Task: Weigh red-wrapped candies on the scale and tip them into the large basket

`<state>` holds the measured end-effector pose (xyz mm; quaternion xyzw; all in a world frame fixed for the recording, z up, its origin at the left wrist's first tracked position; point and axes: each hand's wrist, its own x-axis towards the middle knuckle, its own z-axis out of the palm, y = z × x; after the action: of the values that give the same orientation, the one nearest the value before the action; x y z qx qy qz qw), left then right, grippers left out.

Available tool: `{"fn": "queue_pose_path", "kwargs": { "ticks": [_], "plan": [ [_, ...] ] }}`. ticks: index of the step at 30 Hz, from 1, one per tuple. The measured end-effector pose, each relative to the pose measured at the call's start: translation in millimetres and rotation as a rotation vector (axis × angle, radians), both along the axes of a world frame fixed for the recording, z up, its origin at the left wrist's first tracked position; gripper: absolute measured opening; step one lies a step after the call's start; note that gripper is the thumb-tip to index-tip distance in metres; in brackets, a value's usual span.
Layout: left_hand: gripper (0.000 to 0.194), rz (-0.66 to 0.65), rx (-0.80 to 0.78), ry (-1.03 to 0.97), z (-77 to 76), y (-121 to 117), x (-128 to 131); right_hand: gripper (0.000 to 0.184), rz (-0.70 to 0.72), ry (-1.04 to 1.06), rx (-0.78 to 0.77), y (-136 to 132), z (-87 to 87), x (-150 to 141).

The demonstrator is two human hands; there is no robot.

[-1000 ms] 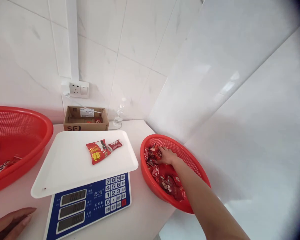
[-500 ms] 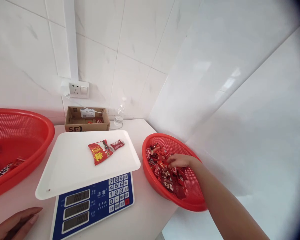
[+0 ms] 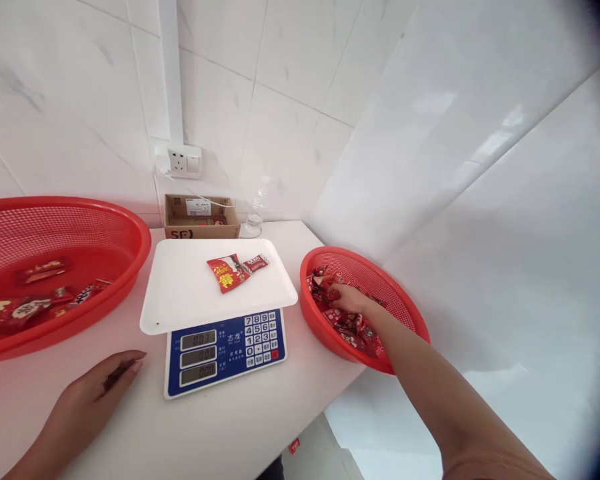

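My right hand (image 3: pixel 347 299) reaches into the small red basket (image 3: pixel 405 312) at the right and its fingers curl down among several red candy packets (image 3: pixel 353 325); what they grip is hidden. My left hand (image 3: pixel 97 387) lies flat on the white counter, fingers together and stretched, just left of the blue electronic scale (image 3: pixel 225 350). Two red packets (image 3: pixel 235 271) lie on the scale's white tray (image 3: pixel 190 293).
A large red basket (image 3: pixel 105 293) with several packets stands at the left. A cardboard box (image 3: pixel 201 217) and a clear plastic bottle (image 3: pixel 255 217) sit against the tiled wall under a socket (image 3: pixel 184 162). The counter's edge runs just past the small basket.
The view has pulled back and tilted down, showing more of my left hand and the left basket. My right hand has shifted within the small basket, back toward its far left side.
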<state>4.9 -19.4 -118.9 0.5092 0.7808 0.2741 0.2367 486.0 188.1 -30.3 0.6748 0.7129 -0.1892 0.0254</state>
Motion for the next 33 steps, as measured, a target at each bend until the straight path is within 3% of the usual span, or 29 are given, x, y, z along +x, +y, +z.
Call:
{"fn": "queue_pose_path", "kwargs": {
  "ticks": [4, 8, 11, 14, 18, 21, 26, 29, 33],
  "plan": [
    [0.036, -0.051, -0.041, -0.126, 7.6, -0.5, 2.5, 0.026, -0.023, 0.157, 0.006, -14.7, 23.6, 13.8],
    [0.039, -0.071, -0.049, -0.173, 11.1, -0.4, 3.4, 0.031, -0.164, 0.371, 0.082, -23.3, 39.9, 27.7],
    [0.039, -0.088, -0.031, -0.192, 9.8, -0.5, 3.6, 0.033, -0.23, 0.404, 0.167, -26.6, 57.5, 25.1],
    [0.038, -0.102, -0.001, -0.215, 10.5, -1.0, 5.3, 0.034, -0.234, 0.491, 0.254, -29.9, 81.3, 1.4],
    [0.035, -0.111, 0.037, -0.233, 15.4, -1.5, 8.5, 0.038, -0.163, 0.647, 0.282, -33.6, 103.5, -58.4],
    [0.037, -0.123, 0.064, -0.249, 16.4, -2.0, 8.9, 0.037, -0.039, 0.77, 0.257, -32.6, 98.9, -110.4],
    [0.037, -0.133, 0.078, -0.262, 16.3, -4.4, 8.3, 0.034, 0.09, 0.836, 0.222, -21.4, 64.5, -177.1],
    [0.035, -0.143, 0.085, -0.268, 19.2, -6.6, 9.2, 0.034, 0.083, 0.848, 0.289, -14.2, 50.4, -195.5],
    [0.033, -0.15, 0.094, -0.275, 22.6, -8.1, 10.7, 0.032, 0.058, 0.885, 0.369, -11.1, 50.7, -201.1]
  ]
}}
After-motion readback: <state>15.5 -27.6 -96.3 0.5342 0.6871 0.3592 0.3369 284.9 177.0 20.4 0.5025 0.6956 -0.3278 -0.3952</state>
